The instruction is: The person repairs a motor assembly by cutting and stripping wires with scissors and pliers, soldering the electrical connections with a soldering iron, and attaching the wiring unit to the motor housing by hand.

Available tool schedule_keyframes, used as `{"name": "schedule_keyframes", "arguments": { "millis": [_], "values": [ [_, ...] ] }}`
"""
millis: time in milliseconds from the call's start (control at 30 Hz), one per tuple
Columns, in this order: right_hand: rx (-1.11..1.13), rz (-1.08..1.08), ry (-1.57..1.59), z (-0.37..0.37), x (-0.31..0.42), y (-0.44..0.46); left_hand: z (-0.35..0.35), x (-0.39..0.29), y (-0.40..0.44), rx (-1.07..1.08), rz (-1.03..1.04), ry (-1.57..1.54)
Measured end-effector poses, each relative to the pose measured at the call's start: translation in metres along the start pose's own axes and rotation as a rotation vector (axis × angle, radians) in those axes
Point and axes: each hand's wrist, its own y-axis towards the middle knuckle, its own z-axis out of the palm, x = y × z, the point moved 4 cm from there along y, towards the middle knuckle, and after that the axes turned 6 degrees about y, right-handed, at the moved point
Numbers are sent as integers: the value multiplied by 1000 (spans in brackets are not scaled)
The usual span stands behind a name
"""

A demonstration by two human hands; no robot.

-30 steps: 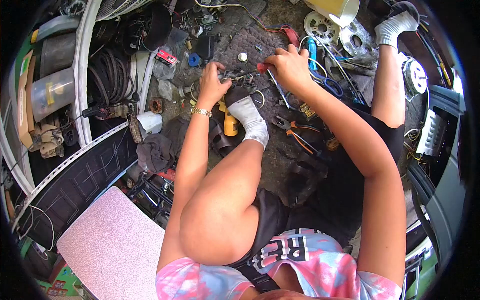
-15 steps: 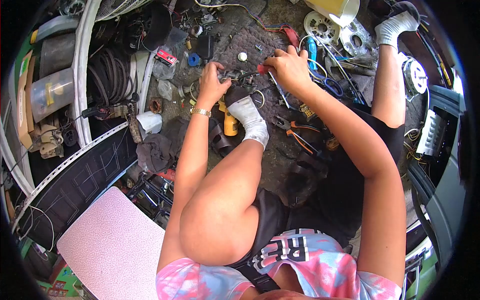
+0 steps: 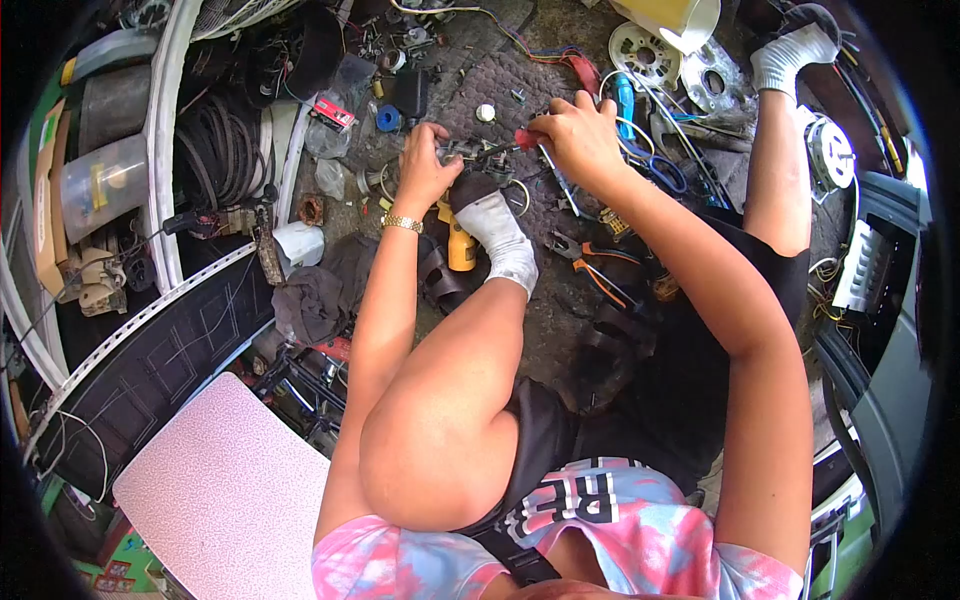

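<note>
My left hand [image 3: 428,168] is closed around the edge of a small dark metal part [image 3: 466,150] on the floor. Its exact kind is hard to make out. In my right hand [image 3: 580,140] is a screwdriver with a red handle [image 3: 524,139]. The dark shaft points left, with its tip at or close to the metal part. My foot in a grey-white sock [image 3: 493,228] is right beside the part, its dark toe almost against it. Below my left hand lies a yellow tool body [image 3: 461,248], partly covered by the foot.
Orange-handled pliers [image 3: 592,262] lie right of the foot. Blue-handled scissors [image 3: 664,172] and a blue screwdriver [image 3: 625,100] lie beyond my right hand. A white cap [image 3: 485,113] and blue tape roll [image 3: 387,118] are ahead. A pale pink board [image 3: 225,490] stands at lower left.
Almost nothing differs. My right hand and the red-handled screwdriver look very slightly shifted; my left hand keeps its place on the metal part.
</note>
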Motion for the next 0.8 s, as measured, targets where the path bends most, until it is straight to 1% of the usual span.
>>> {"name": "schedule_keyframes", "arguments": {
  "millis": [167,500,800],
  "values": [
    [-14,-30,-27,4,0,-1,-1,-1,0,7,-4,-26],
    [-11,-20,-5,-2,2,-1,-1,-2,0,4,3,3],
    [5,-17,-63,-2,4,-1,0,0,0,8,5,5]
  ]
}}
